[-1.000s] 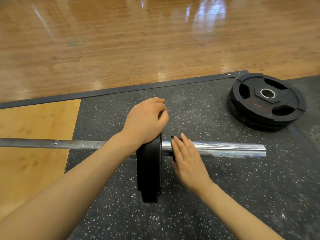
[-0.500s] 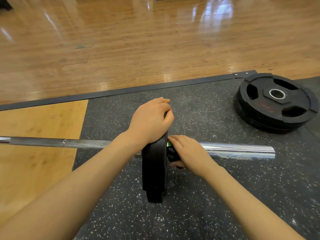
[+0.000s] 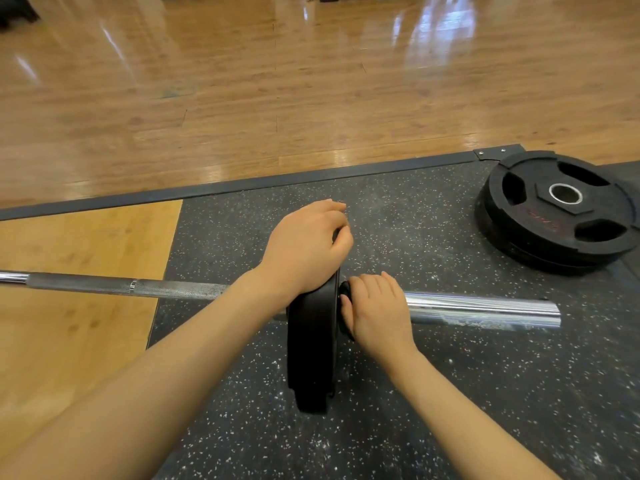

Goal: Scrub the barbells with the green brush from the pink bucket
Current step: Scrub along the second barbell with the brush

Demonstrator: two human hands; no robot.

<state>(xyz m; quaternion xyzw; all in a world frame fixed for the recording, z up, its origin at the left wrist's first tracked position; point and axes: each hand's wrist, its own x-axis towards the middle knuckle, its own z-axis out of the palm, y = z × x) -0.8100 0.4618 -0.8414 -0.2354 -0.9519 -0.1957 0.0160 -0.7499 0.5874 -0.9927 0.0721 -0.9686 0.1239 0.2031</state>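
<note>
here, hands (image 3: 306, 249) gripping round black plate (image 3: 311, 344), knurled steel barbell (image 3: 173, 289)

I'm looking at a gym floor: speckled rubber lifting mat (image 3: 433, 393), polished wooden floor (image 3: 277, 81) beyond, a barbell (image 3: 481, 308) near me, stacked weight plates (image 3: 557, 209) far right.

Counted: one barbell (image 3: 481, 308), one plate (image 3: 311, 355) mounted on it, a stack of loose plates (image 3: 561, 209), two hands.
</note>
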